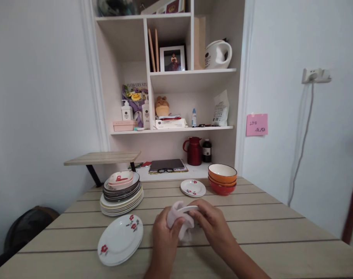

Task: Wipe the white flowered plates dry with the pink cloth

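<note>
My left hand (165, 236) is closed on a pale pinkish cloth (184, 228), folded around the left part of a small white plate (189, 208). The plate is tilted nearly edge-on, and much of it is hidden by the cloth and fingers. At the plate's right edge, my right hand (214, 223) pinches the rim between thumb and fingers. Just beyond my hands lies a short stack of small flower-patterned plates (191, 187). To the left are larger oval white plates (121, 240) with red flowers, stacked together.
A tall stack of plates (121, 207), topped by small pink-white dishes (121, 177), stands at the left near a raised wooden shelf (102, 157). Orange and red bowls (223, 180) are nested at the back right. Behind the slatted table (266, 224) stands a red jug (194, 151).
</note>
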